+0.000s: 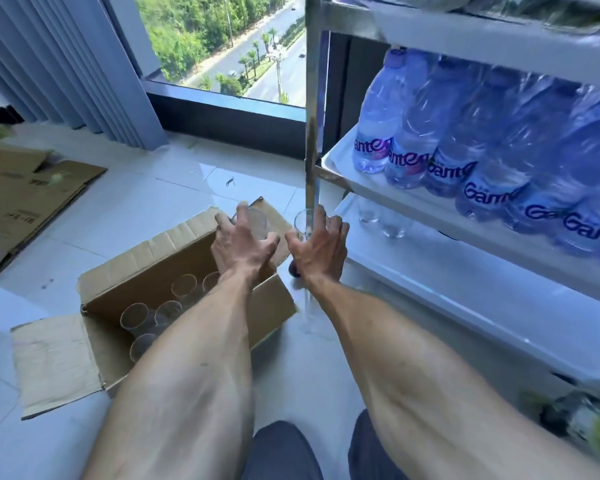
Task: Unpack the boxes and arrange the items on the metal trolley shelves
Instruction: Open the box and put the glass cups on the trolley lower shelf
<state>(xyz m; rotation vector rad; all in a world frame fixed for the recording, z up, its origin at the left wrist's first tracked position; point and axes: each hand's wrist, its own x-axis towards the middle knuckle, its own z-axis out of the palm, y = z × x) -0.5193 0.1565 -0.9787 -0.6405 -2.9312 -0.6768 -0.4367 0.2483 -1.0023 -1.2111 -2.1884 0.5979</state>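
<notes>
Head view, looking down at both forearms extended toward the trolley (310,98).

Hand status:
- Left hand (243,240): fingers curled round a clear glass (255,221), held above the 1 o'clock corner of the open cardboard box (94,341).
- Right hand (321,244): fingers wrapped round a second glass (302,221), partly hidden behind the trolley's upright post, at 3 o'clock of the left hand and just beside the edge of the lowest shelf (465,306).

Progress, as judged from the present layout:
- Middle shelf: loaded with a row of water bottles (440,157). This level appears complete or nearly so.
- Top shelf: carries items, but these are blurred and cannot be identified.
- Lowest shelf: two or three glasses (394,225) stand at its 11 o'clock corner. Most of this surface has yet to be filled.
- Box: at least five glasses (168,311) stand upright inside, partly covered by the left forearm, so the exact count cannot be told.
- Floor at 9 o'clock: flattened cardboard (25,192) suggests other boxes are already emptied.

Remaining work: set down the two held glasses beside those on the lowest shelf, then transfer the rest from the box. The task looks well past halfway. Both glasses pass close to the metal post; contact there is the main risk.
</notes>
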